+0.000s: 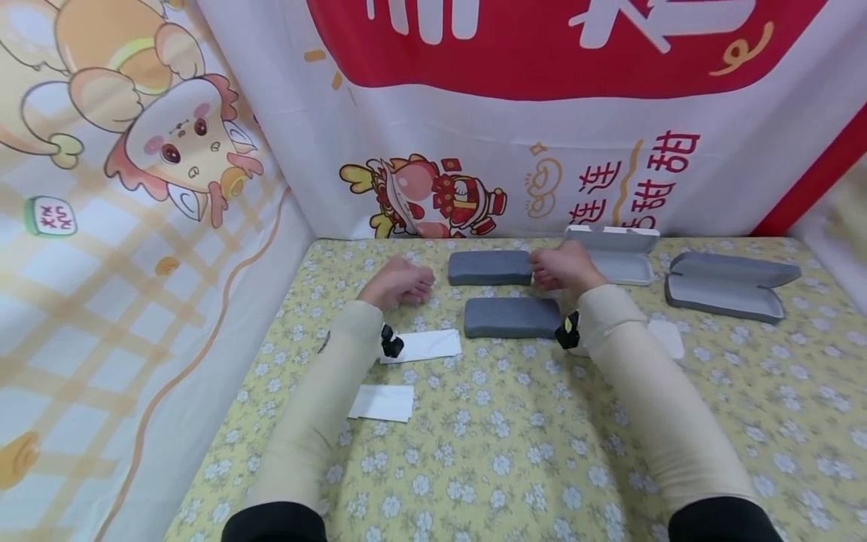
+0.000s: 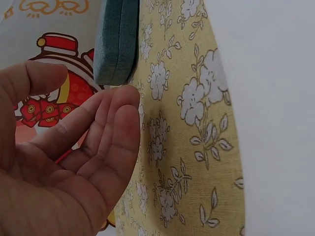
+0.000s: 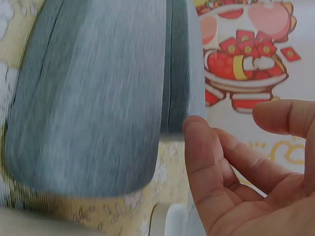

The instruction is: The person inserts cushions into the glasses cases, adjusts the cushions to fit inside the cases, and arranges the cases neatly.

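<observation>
Two closed grey-blue glasses cases lie one behind the other: the far case [image 1: 489, 268] and the near case [image 1: 512, 318]. My left hand [image 1: 400, 282] is left of the far case, apart from it; in the left wrist view its loosely bent fingers [image 2: 123, 123] hold nothing. My right hand [image 1: 564, 267] is at the far case's right end. In the right wrist view its fingertips [image 3: 199, 130] are beside that end, thumb apart and nothing gripped; whether they touch it I cannot tell. The near case [image 3: 93, 108] fills the left of that view.
Right of my right hand stand an open light-grey case [image 1: 612, 263] and an open darker grey case [image 1: 728, 290]. White folded pieces, one farther [image 1: 430, 345] and one nearer [image 1: 386, 402], lie by my left forearm. Another white piece [image 1: 667, 339] is partly hidden by my right sleeve.
</observation>
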{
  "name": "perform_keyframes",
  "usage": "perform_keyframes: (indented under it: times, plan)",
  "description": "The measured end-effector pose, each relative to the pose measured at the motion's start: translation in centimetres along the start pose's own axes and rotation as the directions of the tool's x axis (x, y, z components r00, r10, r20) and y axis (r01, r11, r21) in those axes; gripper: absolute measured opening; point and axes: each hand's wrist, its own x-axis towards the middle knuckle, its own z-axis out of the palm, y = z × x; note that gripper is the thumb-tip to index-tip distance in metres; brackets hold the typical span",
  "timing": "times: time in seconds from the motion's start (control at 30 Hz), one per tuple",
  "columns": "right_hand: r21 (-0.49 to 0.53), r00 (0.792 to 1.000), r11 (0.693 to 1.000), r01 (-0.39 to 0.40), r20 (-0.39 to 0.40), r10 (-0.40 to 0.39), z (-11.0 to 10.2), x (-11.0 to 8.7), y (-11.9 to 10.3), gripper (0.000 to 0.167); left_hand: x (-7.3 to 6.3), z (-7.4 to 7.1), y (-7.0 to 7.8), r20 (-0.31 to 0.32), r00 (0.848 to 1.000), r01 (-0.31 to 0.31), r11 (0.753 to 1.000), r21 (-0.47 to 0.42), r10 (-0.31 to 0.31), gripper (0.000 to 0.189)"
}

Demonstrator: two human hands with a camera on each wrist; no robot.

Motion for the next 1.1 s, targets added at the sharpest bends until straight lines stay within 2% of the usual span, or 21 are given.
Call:
perform_keyframes:
  times: [0.23, 0.43, 0.6, 0.83, 1.1]
  plan:
    - [-0.052, 0.999, 0.998, 0.029, 0.037, -0.027, 1.8, -0.2, -1.0, 0.030, -0.5, -0.5, -0.7, 0.016, 1.000, -0.002, 1.000, -0.007, 0.003, 0.038]
    - [-0.086, 0.997, 0.996, -0.012, 0.078, 0.018, 3.6, -0.4, -1.7, 0.039, -1.3, -0.9, -1.2, 0.027, 0.999, -0.018, 0.999, 0.027, 0.018, 0.036]
    - [-0.148, 0.992, 0.989, 0.004, 0.122, 0.014, 5.5, -0.9, -2.5, 0.027, -2.3, -1.5, -1.7, 0.036, 0.997, -0.075, 0.994, 0.080, 0.072, 0.034]
    - [-0.183, 0.974, 0.983, 0.031, 0.225, 0.011, 7.9, -1.7, -2.9, 0.026, -4.0, -2.2, -2.6, 0.057, 0.994, -0.102, 0.986, 0.130, 0.095, 0.033]
    - [-0.299, 0.956, 0.948, 0.108, 0.294, -0.016, 10.5, -2.7, -2.8, 0.029, -5.5, -3.4, -3.9, 0.066, 0.991, -0.127, 0.976, 0.177, 0.117, 0.031]
